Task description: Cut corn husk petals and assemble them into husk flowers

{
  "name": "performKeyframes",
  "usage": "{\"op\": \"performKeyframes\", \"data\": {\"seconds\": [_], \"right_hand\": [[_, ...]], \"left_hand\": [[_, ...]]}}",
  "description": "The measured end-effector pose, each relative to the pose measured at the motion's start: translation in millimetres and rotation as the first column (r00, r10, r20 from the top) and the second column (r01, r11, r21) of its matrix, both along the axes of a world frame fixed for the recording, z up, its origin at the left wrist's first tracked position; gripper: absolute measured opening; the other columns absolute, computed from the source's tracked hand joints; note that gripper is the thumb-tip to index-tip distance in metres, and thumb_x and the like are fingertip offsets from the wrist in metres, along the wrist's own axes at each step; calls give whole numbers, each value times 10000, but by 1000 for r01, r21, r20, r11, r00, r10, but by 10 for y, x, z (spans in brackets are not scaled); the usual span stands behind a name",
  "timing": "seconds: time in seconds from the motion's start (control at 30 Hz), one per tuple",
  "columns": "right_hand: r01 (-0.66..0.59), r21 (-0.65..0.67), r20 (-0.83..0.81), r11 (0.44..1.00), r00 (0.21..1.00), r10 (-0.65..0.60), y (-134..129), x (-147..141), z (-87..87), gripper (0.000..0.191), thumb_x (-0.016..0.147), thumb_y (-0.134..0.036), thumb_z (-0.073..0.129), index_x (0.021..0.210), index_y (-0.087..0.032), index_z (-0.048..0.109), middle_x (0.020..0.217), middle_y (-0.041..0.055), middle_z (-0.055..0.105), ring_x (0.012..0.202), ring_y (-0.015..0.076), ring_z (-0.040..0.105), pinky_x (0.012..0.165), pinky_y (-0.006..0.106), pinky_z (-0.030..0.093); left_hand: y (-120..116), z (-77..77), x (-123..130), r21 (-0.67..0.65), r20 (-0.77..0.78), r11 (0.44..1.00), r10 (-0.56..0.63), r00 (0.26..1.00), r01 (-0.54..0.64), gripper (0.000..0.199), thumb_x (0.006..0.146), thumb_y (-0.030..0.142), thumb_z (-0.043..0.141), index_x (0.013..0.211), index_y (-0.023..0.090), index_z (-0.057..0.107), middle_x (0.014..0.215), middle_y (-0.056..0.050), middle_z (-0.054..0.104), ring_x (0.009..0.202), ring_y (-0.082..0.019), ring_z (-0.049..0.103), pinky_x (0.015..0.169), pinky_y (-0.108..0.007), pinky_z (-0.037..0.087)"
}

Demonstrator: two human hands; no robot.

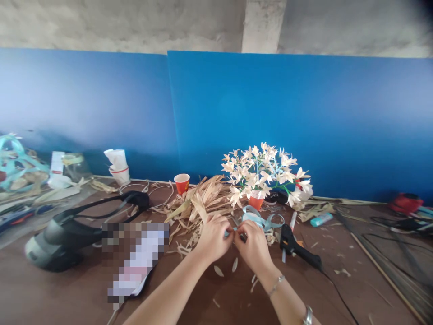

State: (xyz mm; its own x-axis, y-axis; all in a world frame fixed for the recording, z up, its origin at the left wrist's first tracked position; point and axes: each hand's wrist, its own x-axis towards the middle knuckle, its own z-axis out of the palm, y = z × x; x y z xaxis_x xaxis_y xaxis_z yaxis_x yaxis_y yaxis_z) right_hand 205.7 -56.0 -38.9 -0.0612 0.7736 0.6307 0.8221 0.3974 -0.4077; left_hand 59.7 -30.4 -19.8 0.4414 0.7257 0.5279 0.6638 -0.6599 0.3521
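On the brown surface, dried husks heap beyond the left hand, whose fingertips pinch a light-blue strip, right hand just beside it pinching the same strip, then cream-white flowers in a red paper cup behind, black glue gun lying right of the hands.

The wall at twelve o'clock is blue. The flowers at one o'clock are creamy white. The ribbon is light blue and the surface is brown.
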Motion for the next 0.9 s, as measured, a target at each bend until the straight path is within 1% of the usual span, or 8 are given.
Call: {"op": "performKeyframes", "data": {"seconds": [0.2, 0.3, 0.37, 0.47, 0.53, 0.67, 0.8, 0.9], "right_hand": [[161, 81, 40, 984, 986, -164, -24, -52, 22, 135, 708, -123, 509, 592, -189, 487, 678, 18, 593, 707, 187, 540, 667, 308, 323], [230, 101, 30, 968, 972, -234, -34, -24, 34, 117, 698, -113, 500, 610, -190, 501, 693, 29, 597, 724, 198, 540, 675, 314, 328], [199, 94, 2, 975, 980, -200, -21, 16, 23, 79, 703, -118, 503, 685, -186, 540, 762, 49, 611, 783, 213, 546, 699, 318, 347], [51, 51, -42, 997, 998, -49, 16, 62, -12, 141, 733, -161, 524, 859, -179, 584, 906, 79, 616, 884, 227, 547, 755, 333, 375], [0, 12, -62, 1000, 998, 1, 31, 62, -30, 102, 749, -182, 528, 820, -189, 601, 940, 81, 611, 911, 229, 545, 774, 344, 378], [36, -29, -61, 999, 997, -38, 11, 1, -22, 133, 754, -155, 514, 642, -190, 578, 925, 69, 616, 919, 230, 543, 773, 356, 353], [97, -10, -27, 995, 995, -98, -30, -59, 9, 125, 743, -124, 513, 648, -180, 572, 898, 66, 627, 892, 230, 547, 749, 355, 335], [162, 12, -27, 987, 986, -162, -30, -49, 16, 120, 727, -101, 521, 642, -172, 569, 886, 70, 630, 878, 233, 549, 750, 357, 336]], "left_hand": [[-31, -58, 91, -26, 45, 994, 112, 993, -111, 117, 722, 172, 587, 607, 194, 582, 685, -14, 620, 792, -198, 548, 745, -339, 329], [-22, -56, 73, -34, 58, 988, 155, 986, -153, 114, 721, 156, 579, 614, 193, 589, 715, -23, 633, 853, -213, 546, 749, -341, 325], [-8, -43, 45, -39, 58, 988, 148, 987, -146, 113, 733, 155, 567, 631, 193, 599, 734, -30, 640, 880, -218, 544, 773, -347, 326], [10, -25, 9, -37, 43, 995, 98, 994, -97, 97, 747, 167, 562, 669, 199, 611, 757, -30, 644, 871, -215, 548, 800, -357, 328], [9, -22, 10, -30, 35, 997, 75, 997, -74, 90, 749, 168, 563, 683, 202, 613, 763, -31, 643, 859, -214, 548, 808, -359, 332], [-31, -36, 71, -38, 30, 993, 109, 994, -108, 88, 735, 181, 580, 651, 198, 600, 732, -32, 641, 836, -222, 548, 781, -365, 334], [-71, -47, 123, -49, 9, 976, 211, 977, -210, 108, 727, 214, 588, 622, 188, 590, 728, -35, 647, 827, -235, 553, 744, -371, 324], [-44, -43, 79, -34, -11, 957, 287, 958, -288, 118, 726, 186, 562, 611, 179, 584, 728, -45, 654, 825, -236, 557, 747, -373, 317]]}}
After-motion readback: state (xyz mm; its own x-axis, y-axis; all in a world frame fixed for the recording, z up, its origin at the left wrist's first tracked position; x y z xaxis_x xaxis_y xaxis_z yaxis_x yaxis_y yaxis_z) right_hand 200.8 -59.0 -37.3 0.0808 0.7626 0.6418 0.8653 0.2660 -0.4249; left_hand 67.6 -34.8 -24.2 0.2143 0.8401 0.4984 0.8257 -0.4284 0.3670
